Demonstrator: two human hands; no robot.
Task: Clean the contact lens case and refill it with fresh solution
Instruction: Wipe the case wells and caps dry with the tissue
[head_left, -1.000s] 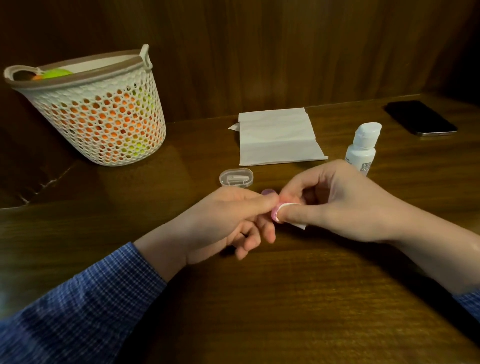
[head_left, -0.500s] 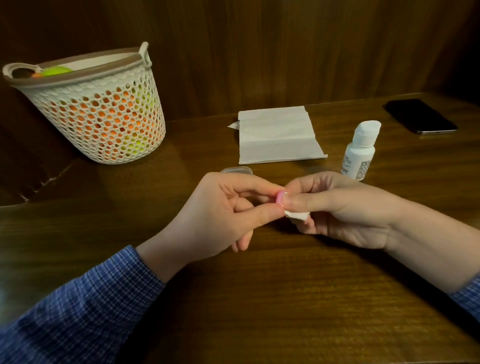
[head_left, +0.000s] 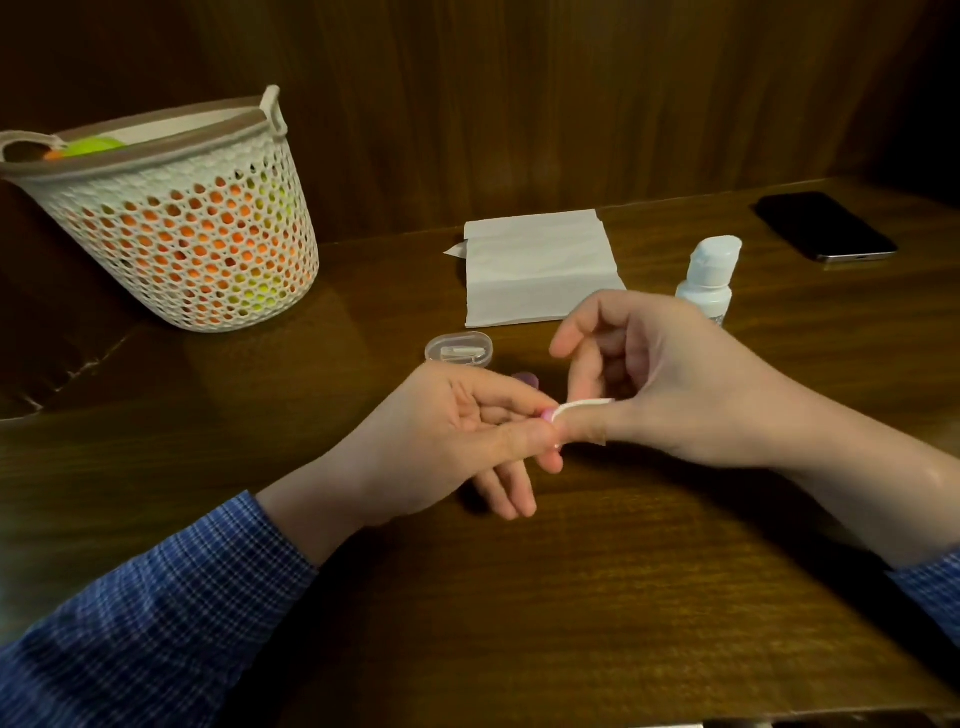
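Over the middle of the table (head_left: 623, 623), the left hand (head_left: 447, 441) pinches the small pink lens case (head_left: 548, 414) at its fingertips, seemingly to steady it, while the right hand (head_left: 670, 384), thumb out and fingers curled, grips a white tissue (head_left: 582, 406) against it for wiping.

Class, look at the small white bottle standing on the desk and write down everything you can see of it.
The solution bottle is a small white plastic bottle standing upright on the wooden desk, right of the folded white tissue and nearer than the black phone. A white flip-style cap closes its top, above rounded shoulders. Its label shows only as faint grey print, too small to read. The right hand hides its lower part from this view; whether the two touch cannot be told.
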